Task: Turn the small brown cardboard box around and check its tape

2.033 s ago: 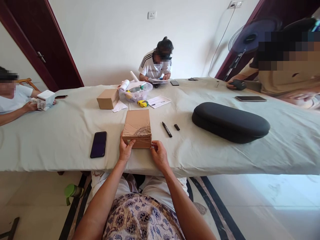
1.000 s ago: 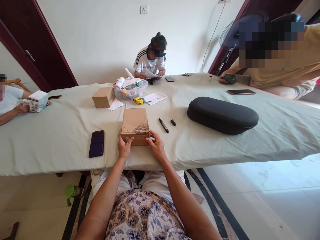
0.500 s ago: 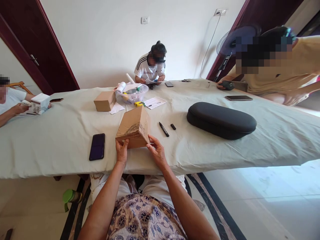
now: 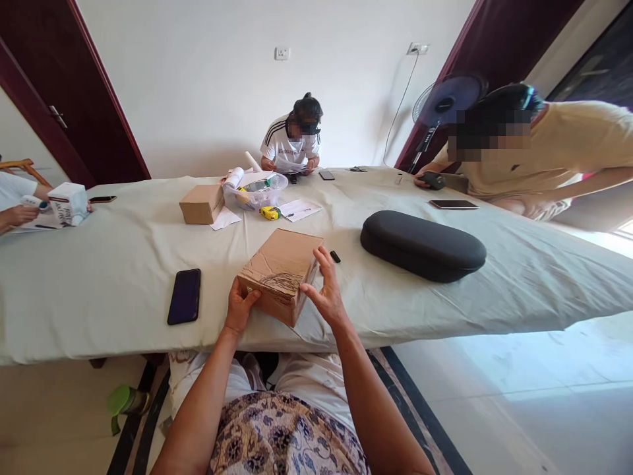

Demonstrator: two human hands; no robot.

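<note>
Cloth-draped worktop [image 4: 93, 284] beneath, my left hand [image 4: 240, 307] clasps the cardboard box [image 4: 281, 257]; my half-open right hand [image 4: 329, 293] touches its side; I should press evenly.

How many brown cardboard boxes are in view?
2: a scribbled box between the left hand and right hand, and another box beside the plastic basin.

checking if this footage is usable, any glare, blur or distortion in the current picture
Head view: bright glare on the floor at right; fan blades smeared, perhaps spinning; wide-angle stretch near the edges; the held cardboard box looks fairly sharp.
</note>
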